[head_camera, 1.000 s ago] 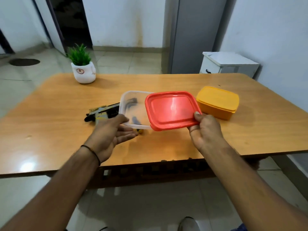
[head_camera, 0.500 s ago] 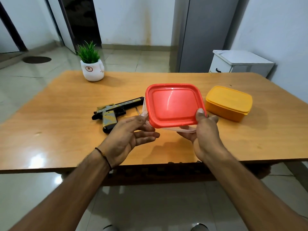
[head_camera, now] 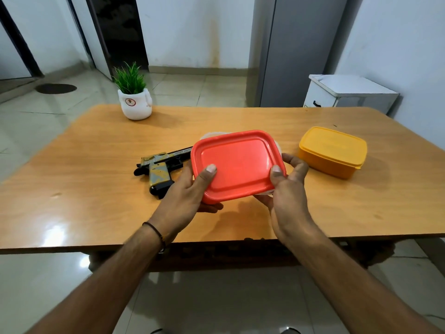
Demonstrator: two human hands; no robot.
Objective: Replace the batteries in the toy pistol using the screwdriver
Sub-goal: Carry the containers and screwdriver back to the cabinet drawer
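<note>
Red lid (head_camera: 238, 165) pinched at side edges by left hand (head_camera: 183, 196) and right hand (head_camera: 289, 201), midair.

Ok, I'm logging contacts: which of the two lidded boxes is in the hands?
The red-lidded box, gripped by left hand and right hand; the yellow box sits untouched on the table.

Box (head_camera: 237, 165) held at frame centre, above the table (head_camera: 72, 189).
Toy pistol (head_camera: 159, 168) lies left of it, tub (head_camera: 332, 150) right, potted plant (head_camera: 134, 97) upper left.
</note>
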